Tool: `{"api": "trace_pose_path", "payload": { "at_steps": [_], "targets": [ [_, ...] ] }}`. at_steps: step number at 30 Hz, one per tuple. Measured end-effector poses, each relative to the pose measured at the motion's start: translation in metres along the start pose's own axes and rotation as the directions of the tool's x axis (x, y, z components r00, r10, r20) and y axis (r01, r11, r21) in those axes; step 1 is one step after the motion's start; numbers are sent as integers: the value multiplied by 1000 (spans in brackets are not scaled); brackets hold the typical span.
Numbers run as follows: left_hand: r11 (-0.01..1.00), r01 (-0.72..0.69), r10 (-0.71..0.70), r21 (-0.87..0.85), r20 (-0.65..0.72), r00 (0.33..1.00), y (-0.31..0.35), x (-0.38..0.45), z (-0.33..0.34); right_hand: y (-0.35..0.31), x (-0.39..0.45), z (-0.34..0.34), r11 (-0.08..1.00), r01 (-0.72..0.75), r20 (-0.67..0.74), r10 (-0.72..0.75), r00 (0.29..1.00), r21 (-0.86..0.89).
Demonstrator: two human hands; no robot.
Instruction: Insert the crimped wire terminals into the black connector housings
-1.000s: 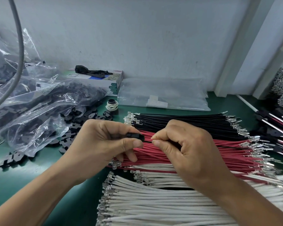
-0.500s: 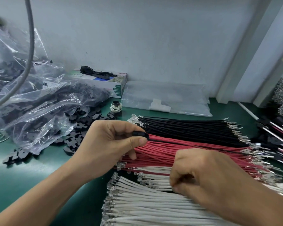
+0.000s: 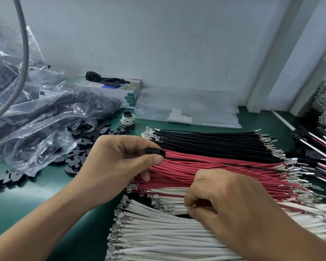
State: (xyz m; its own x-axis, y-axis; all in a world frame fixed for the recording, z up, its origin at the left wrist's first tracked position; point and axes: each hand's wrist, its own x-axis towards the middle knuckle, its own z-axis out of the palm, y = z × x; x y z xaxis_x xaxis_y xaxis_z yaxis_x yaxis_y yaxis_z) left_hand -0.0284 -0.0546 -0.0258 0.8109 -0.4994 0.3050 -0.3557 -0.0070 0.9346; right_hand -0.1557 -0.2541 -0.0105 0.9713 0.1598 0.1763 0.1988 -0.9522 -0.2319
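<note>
My left hand (image 3: 117, 162) pinches a small black connector housing (image 3: 156, 152) between thumb and forefinger, above the red wires. A thin black wire (image 3: 224, 163) runs from the housing to the right, across the red bundle (image 3: 215, 176). My right hand (image 3: 231, 202) is lower, its fingertips curled into the white wires (image 3: 158, 228) near their crimped terminals; whether it holds one is hidden. A row of black wires (image 3: 205, 142) lies behind the red ones. Loose black housings (image 3: 79, 147) are heaped at the left.
Clear plastic bags (image 3: 36, 117) of black parts fill the left side. A cardboard box (image 3: 120, 89) and a flat clear bag (image 3: 186, 108) sit against the back wall. Finished wire assemblies (image 3: 320, 147) lie at the right edge. A small spool (image 3: 128, 120) stands behind the housings.
My right hand left the housing and dropped down to the white wires. A black wire now trails from the housing that my left hand still holds in place.
</note>
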Motion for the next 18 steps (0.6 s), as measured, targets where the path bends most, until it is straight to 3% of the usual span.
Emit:
{"api": "trace_pose_path", "payload": {
  "at_steps": [9, 12, 15, 18],
  "targets": [
    [1000, 16, -16, 23, 15, 1000, 1, 0, -3, 3, 0, 0, 997, -45, -84, 51, 995, 69],
    [1000, 24, -24, -4, 25, 999, 1, 0, -4, 1, 3, 2, 980, -26, -252, 75, 965, 195],
    [998, 26, -23, -51, 58, 998, 3, 0, -3, -2, 5, 4, 968, 47, -471, 77, 879, 246],
    [995, 20, -11, -100, 84, 996, 6, -2, -1, -2, 8, 8, 967, 77, -546, 71, 834, 243]
  ]
}}
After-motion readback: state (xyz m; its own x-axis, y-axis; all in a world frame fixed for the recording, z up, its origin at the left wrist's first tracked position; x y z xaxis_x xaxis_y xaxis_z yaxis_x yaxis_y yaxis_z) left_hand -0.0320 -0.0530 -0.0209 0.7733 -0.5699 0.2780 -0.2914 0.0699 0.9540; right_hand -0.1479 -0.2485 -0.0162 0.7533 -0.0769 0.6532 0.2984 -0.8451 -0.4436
